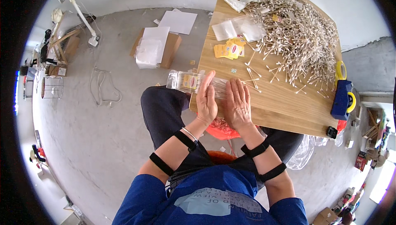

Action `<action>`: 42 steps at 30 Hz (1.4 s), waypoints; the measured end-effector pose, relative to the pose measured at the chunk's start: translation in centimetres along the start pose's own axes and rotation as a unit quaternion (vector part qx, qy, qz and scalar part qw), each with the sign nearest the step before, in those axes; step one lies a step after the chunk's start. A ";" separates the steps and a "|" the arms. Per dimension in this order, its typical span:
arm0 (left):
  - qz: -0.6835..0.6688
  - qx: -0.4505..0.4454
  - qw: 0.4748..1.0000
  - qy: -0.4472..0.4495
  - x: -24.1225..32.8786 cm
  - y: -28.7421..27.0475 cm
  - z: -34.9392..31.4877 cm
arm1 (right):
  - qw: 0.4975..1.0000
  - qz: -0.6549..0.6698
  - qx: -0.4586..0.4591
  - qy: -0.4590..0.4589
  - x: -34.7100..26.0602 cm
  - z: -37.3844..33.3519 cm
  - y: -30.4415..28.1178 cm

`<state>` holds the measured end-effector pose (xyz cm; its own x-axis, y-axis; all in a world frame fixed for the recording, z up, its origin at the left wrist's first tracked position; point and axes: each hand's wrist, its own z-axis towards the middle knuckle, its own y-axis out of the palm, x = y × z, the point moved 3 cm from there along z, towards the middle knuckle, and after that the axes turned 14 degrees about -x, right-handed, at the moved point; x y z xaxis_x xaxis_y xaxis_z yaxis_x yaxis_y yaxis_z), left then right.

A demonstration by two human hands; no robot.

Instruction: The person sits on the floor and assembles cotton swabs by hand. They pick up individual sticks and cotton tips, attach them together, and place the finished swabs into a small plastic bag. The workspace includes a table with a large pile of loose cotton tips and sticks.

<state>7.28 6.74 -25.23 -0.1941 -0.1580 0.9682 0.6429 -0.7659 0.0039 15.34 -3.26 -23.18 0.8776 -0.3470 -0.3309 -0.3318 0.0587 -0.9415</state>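
The person's left hand (207,101) stands on edge at the table's near left corner, thumb toward the right; I can't tell whether its hidden fingers grip anything. The right hand (237,103) lies palm down just beside it, fingers straight and close together, over the end of some clear film. A clear packet of cotton swabs (189,81), a yellow card inside, sticks out left of the left hand, past the table edge. More swabs in film show between the hands, though from here I can't say if it's all one packet. Beyond, on the wooden table (280,107), are a stack of yellow cards (229,50), clear bags (250,28) and a great heap of loose swabs (299,35). A blue tape dispenser (340,101) sits at the right edge.
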 end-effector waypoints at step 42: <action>0.026 -0.034 0.999 -0.033 0.6 -0.3 0.4 | 0.991 -0.045 -0.092 0.082 -1.5 0.3 0.6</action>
<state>7.32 7.14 -24.54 -0.1108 -0.1588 0.9811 0.5984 -0.7988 -0.0617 13.90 -2.39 -23.30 0.8437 -0.4908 -0.2175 -0.3256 -0.1458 -0.9342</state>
